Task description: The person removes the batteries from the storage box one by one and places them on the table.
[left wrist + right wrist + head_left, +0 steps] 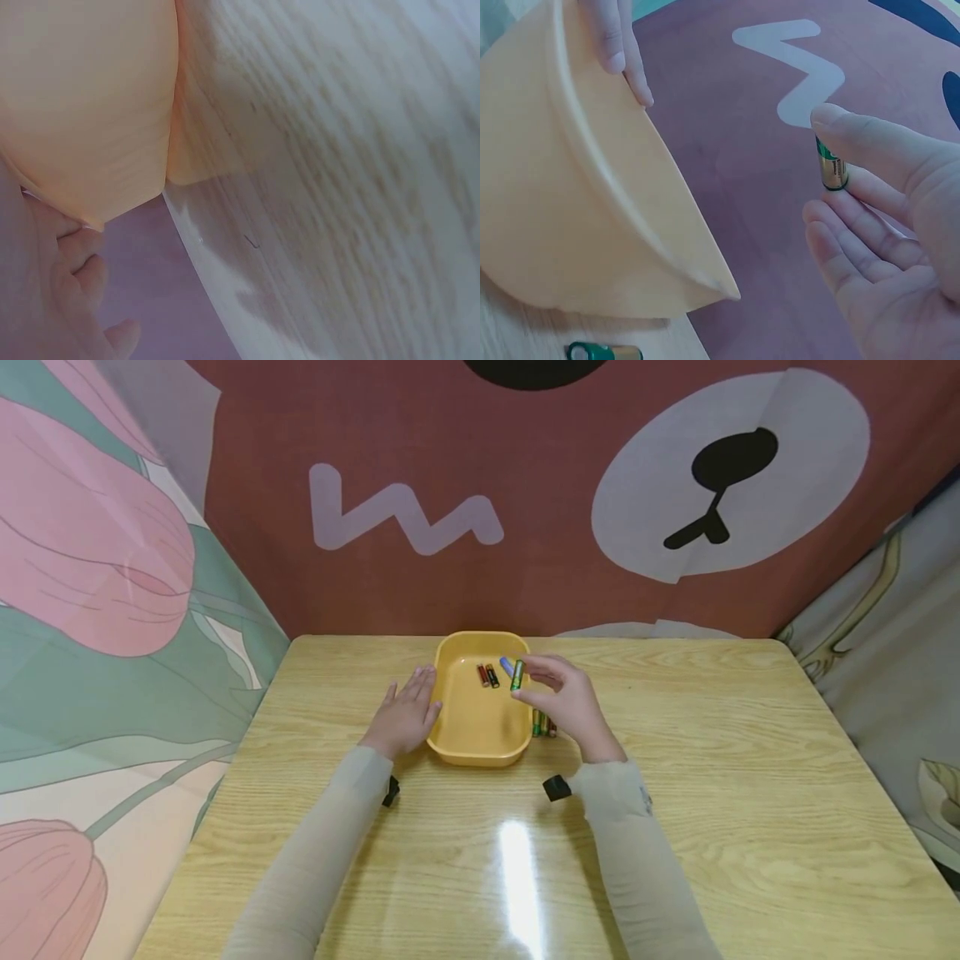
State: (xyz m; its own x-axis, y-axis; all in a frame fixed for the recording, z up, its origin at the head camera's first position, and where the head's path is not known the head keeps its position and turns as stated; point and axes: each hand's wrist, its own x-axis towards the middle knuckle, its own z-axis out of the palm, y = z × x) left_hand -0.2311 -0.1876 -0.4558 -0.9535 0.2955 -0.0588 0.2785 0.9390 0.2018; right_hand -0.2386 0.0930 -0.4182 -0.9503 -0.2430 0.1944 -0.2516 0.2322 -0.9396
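Note:
A yellow tray (480, 755) stands on the table, and the left hand (405, 710) rests along its left rim with fingers straight. In the left wrist view, fingertips (90, 247) show beside the tray wall (142, 161). Over the tray's right rim, the right hand (566, 702) pinches a green and gold battery (832, 166) between thumb and fingers, held on its ends. Inside the tray lie a red battery (482, 676), a black battery (492, 677) and a blue battery (507, 667).
Just outside the tray's right side several batteries (537, 724) lie in a row, partly behind the right hand. One green battery (604, 352) shows low in the right wrist view. A printed cloth (450, 585) hangs at the table's back edge.

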